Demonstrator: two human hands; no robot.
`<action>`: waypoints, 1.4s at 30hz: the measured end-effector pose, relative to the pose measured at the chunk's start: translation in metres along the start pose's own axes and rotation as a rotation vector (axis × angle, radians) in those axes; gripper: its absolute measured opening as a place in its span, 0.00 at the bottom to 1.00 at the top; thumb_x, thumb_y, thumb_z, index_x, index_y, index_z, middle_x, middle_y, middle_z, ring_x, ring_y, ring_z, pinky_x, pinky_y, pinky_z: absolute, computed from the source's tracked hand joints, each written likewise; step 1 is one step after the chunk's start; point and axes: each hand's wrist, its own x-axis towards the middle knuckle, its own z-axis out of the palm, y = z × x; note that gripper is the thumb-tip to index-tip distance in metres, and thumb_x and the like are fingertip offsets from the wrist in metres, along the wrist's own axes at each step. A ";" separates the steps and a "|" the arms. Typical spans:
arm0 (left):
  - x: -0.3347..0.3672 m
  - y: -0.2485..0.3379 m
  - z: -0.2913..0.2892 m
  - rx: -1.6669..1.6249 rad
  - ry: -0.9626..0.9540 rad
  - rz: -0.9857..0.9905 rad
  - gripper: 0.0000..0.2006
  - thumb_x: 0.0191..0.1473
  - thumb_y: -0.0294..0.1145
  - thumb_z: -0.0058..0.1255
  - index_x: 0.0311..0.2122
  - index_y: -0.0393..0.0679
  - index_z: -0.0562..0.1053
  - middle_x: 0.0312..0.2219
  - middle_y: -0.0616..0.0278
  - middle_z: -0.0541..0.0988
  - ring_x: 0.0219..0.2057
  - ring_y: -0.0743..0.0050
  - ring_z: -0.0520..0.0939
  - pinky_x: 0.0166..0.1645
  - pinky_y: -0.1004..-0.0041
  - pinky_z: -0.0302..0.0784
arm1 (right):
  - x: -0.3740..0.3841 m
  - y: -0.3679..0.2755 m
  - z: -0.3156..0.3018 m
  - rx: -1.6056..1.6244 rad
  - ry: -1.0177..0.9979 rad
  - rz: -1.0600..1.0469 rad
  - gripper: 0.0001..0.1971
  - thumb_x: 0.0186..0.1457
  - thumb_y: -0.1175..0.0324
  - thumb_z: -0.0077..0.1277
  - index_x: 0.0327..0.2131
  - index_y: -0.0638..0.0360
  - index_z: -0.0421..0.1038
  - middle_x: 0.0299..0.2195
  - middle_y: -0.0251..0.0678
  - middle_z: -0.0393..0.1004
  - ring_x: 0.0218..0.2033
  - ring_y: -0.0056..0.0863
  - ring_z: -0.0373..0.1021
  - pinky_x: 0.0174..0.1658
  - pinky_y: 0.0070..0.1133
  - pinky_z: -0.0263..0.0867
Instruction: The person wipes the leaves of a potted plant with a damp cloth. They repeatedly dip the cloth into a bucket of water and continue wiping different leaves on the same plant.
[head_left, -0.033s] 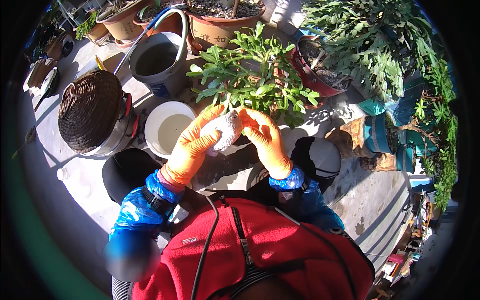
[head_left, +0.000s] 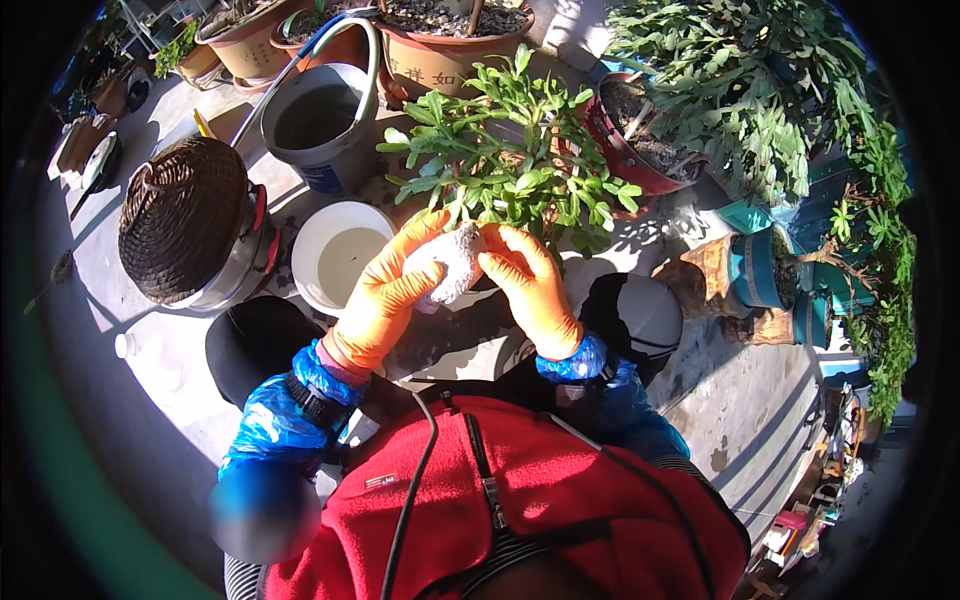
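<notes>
My left hand [head_left: 385, 295], in an orange rubber glove, is wrapped round a whitish, speckled, rough lump [head_left: 455, 262]; I cannot tell whether it is cloth or stone. The thumb lies across its near side. My right hand [head_left: 530, 285], gloved alike, is pinched at the right edge of the lump, and what lies between its fingertips is hidden. Just beyond both hands stands a leafy green plant [head_left: 515, 165] with flat, segmented stems, its lower leaves close to the fingers.
A white basin [head_left: 345, 250] of water stands left of the hands, a grey bucket [head_left: 318, 125] with a hose behind it. Farther left a brown woven cover [head_left: 180, 220] tops a pot. At right are a red pot [head_left: 650, 150], a large drooping plant [head_left: 740, 90] and teal pots [head_left: 757, 270].
My right thumb and fingers have closed in slightly against the edge of the lump. The left hand keeps its hold, and the view has shifted very slightly.
</notes>
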 end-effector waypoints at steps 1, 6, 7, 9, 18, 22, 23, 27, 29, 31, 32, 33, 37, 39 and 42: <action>-0.002 0.000 -0.003 0.041 0.022 -0.025 0.33 0.63 0.33 0.61 0.70 0.41 0.64 0.59 0.60 0.76 0.53 0.76 0.79 0.47 0.79 0.76 | 0.000 0.003 0.005 -0.060 -0.008 0.057 0.17 0.63 0.75 0.61 0.54 0.65 0.75 0.45 0.36 0.82 0.46 0.22 0.76 0.53 0.22 0.73; -0.007 -0.013 -0.016 0.199 0.227 0.032 0.41 0.64 0.35 0.61 0.75 0.43 0.52 0.68 0.55 0.67 0.58 0.72 0.76 0.45 0.78 0.77 | 0.004 0.004 0.017 -0.024 -0.015 0.204 0.11 0.64 0.72 0.61 0.47 0.65 0.78 0.40 0.32 0.82 0.41 0.17 0.76 0.47 0.19 0.73; -0.013 -0.017 -0.018 0.187 0.221 0.093 0.44 0.61 0.33 0.64 0.76 0.43 0.51 0.69 0.54 0.65 0.64 0.67 0.71 0.56 0.73 0.76 | 0.003 0.004 0.021 0.033 -0.004 0.211 0.10 0.65 0.70 0.59 0.47 0.64 0.78 0.40 0.32 0.82 0.40 0.18 0.76 0.47 0.20 0.73; -0.017 -0.024 -0.021 0.516 0.133 0.330 0.49 0.57 0.30 0.69 0.77 0.44 0.49 0.70 0.54 0.64 0.67 0.66 0.66 0.67 0.68 0.67 | 0.007 0.001 0.025 0.072 0.012 0.399 0.11 0.67 0.67 0.58 0.48 0.62 0.79 0.40 0.31 0.82 0.40 0.19 0.77 0.46 0.20 0.74; -0.020 0.001 -0.110 1.196 -0.123 -0.500 0.30 0.49 0.32 0.64 0.60 0.39 0.75 0.38 0.53 0.85 0.37 0.67 0.86 0.43 0.70 0.81 | 0.025 0.014 -0.007 -0.478 -0.606 0.487 0.17 0.68 0.59 0.56 0.48 0.65 0.79 0.36 0.35 0.82 0.38 0.23 0.77 0.43 0.23 0.73; 0.010 0.009 -0.196 1.503 -0.026 -0.570 0.26 0.47 0.38 0.64 0.51 0.37 0.79 0.40 0.45 0.86 0.40 0.48 0.88 0.47 0.61 0.83 | 0.017 0.021 -0.016 -0.673 -0.685 0.372 0.20 0.65 0.56 0.58 0.47 0.67 0.79 0.30 0.42 0.81 0.33 0.30 0.79 0.38 0.28 0.73; 0.021 0.005 -0.216 1.661 -0.013 -0.560 0.26 0.47 0.39 0.65 0.51 0.38 0.80 0.39 0.44 0.86 0.40 0.50 0.88 0.46 0.61 0.83 | 0.012 0.020 -0.018 -0.737 -0.705 0.415 0.21 0.64 0.55 0.59 0.47 0.67 0.79 0.29 0.44 0.80 0.32 0.33 0.79 0.37 0.29 0.72; 0.064 -0.049 -0.270 1.259 0.158 -0.913 0.26 0.51 0.42 0.66 0.54 0.40 0.79 0.39 0.49 0.86 0.39 0.58 0.89 0.40 0.61 0.85 | 0.007 0.014 -0.028 -0.908 -0.892 0.377 0.24 0.62 0.57 0.60 0.54 0.65 0.76 0.42 0.48 0.83 0.45 0.43 0.80 0.48 0.31 0.74; 0.076 -0.087 -0.285 1.063 0.211 -0.917 0.27 0.52 0.42 0.67 0.55 0.41 0.79 0.39 0.49 0.86 0.38 0.57 0.89 0.38 0.60 0.84 | 0.007 0.016 -0.030 -0.987 -0.853 0.357 0.27 0.62 0.52 0.59 0.57 0.62 0.75 0.43 0.47 0.81 0.46 0.47 0.78 0.49 0.36 0.73; 0.084 -0.121 -0.297 1.185 0.138 -0.878 0.28 0.52 0.47 0.65 0.55 0.41 0.79 0.43 0.45 0.85 0.41 0.48 0.88 0.46 0.56 0.83 | 0.010 0.019 -0.034 -1.030 -0.834 0.306 0.28 0.62 0.52 0.59 0.58 0.61 0.74 0.45 0.47 0.81 0.47 0.48 0.77 0.51 0.36 0.72; 0.088 -0.135 -0.301 1.295 0.067 -0.868 0.29 0.52 0.48 0.64 0.56 0.41 0.79 0.44 0.44 0.85 0.43 0.45 0.87 0.49 0.55 0.82 | 0.012 0.022 -0.035 -1.030 -0.830 0.363 0.29 0.62 0.51 0.58 0.60 0.60 0.73 0.47 0.47 0.80 0.50 0.49 0.76 0.52 0.36 0.71; 0.092 -0.144 -0.305 1.383 0.012 -0.856 0.29 0.52 0.50 0.63 0.54 0.41 0.80 0.46 0.42 0.85 0.46 0.43 0.86 0.52 0.55 0.80 | 0.012 0.023 -0.036 -1.055 -0.828 0.340 0.29 0.62 0.51 0.57 0.60 0.61 0.72 0.47 0.48 0.79 0.50 0.49 0.75 0.53 0.35 0.71; 0.108 -0.160 -0.303 1.416 0.248 -0.799 0.29 0.51 0.51 0.61 0.51 0.39 0.82 0.48 0.39 0.84 0.54 0.40 0.83 0.60 0.54 0.76 | 0.015 0.032 -0.041 -0.995 -0.814 0.398 0.30 0.62 0.47 0.56 0.58 0.62 0.74 0.45 0.48 0.79 0.47 0.49 0.76 0.51 0.37 0.72; 0.113 -0.154 -0.294 1.456 0.208 -0.802 0.29 0.51 0.50 0.61 0.52 0.38 0.82 0.50 0.39 0.83 0.53 0.40 0.83 0.60 0.54 0.76 | 0.016 0.035 -0.043 -0.969 -0.817 0.446 0.30 0.61 0.47 0.57 0.58 0.62 0.74 0.45 0.48 0.80 0.46 0.49 0.76 0.50 0.37 0.72; 0.120 -0.144 -0.278 1.552 0.142 -0.882 0.27 0.52 0.46 0.61 0.53 0.38 0.81 0.51 0.39 0.82 0.52 0.39 0.84 0.59 0.53 0.78 | 0.018 0.038 -0.043 -0.929 -0.788 0.486 0.31 0.61 0.48 0.57 0.58 0.61 0.73 0.44 0.47 0.80 0.45 0.48 0.76 0.49 0.37 0.73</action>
